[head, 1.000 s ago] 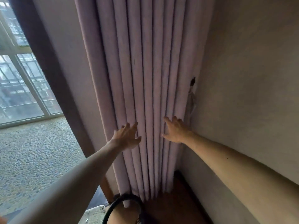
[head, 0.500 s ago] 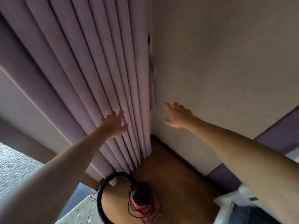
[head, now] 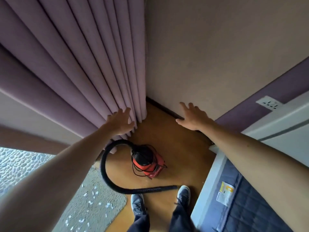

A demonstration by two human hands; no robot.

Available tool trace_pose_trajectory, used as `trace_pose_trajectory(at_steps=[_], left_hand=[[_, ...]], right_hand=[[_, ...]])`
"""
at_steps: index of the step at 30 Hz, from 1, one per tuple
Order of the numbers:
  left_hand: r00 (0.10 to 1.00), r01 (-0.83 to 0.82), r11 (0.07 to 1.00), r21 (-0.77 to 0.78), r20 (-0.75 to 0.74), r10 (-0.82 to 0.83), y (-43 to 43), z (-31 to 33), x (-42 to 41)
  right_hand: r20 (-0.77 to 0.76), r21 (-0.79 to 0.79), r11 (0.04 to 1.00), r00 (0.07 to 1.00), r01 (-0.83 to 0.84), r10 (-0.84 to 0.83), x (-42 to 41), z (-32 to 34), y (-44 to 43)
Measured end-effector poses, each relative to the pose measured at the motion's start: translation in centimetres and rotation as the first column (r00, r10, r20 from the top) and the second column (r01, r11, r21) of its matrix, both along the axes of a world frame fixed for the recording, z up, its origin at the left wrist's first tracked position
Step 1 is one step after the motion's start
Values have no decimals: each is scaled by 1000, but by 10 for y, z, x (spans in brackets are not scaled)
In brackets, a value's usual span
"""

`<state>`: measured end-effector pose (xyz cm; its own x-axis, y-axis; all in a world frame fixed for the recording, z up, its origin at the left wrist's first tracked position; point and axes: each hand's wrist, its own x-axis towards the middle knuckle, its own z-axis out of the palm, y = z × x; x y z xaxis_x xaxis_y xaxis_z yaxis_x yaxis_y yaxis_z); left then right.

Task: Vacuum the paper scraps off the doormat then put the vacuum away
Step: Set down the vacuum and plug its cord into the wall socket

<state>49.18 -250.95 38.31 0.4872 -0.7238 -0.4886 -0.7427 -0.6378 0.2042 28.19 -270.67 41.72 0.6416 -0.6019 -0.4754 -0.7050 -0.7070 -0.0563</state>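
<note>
While both arms reach toward the room corner, the head view shows your left hand (head: 121, 120) at 11 o'clock from your feet. Its fingers are straight, spread and holding nothing. It lies over the lower folds of the mauve pleated fabric curtain (head: 83, 64); contact cannot be confirmed. Your right hand (head: 194, 117), at 1 o'clock, is equally flat and empty before the beige plaster wall (head: 217, 56).

The red canister vacuum (head: 148, 163) stands at 12 o'clock on the orange-brown wooden floor (head: 180, 148), between hands and feet, with thin black cord looped round it, probably as stored. Its black corrugated hose (head: 102, 166) arcs from 10 o'clock to your right toe.

White paper scraps (head: 95, 192) lie on the grey pebble-textured doormat (head: 78, 213) at 8 o'clock, so judge vacuuming not yet done.
</note>
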Motion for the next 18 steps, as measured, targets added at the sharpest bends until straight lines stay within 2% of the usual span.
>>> trace_pose_trajectory(at_steps=[10, 13, 18], left_hand=[[991, -55, 992, 110, -115, 67, 45, -161, -49], [983, -71, 993, 92, -163, 86, 60, -212, -63], [971, -104, 982, 155, -199, 135, 80, -291, -82]], right_hand=[[-114, 243, 969, 993, 39, -11, -15, -174, 45], [-136, 344, 937, 991, 60, -13, -20, -225, 66], [-150, 388, 921, 988, 19, 43, -17, -295, 92]])
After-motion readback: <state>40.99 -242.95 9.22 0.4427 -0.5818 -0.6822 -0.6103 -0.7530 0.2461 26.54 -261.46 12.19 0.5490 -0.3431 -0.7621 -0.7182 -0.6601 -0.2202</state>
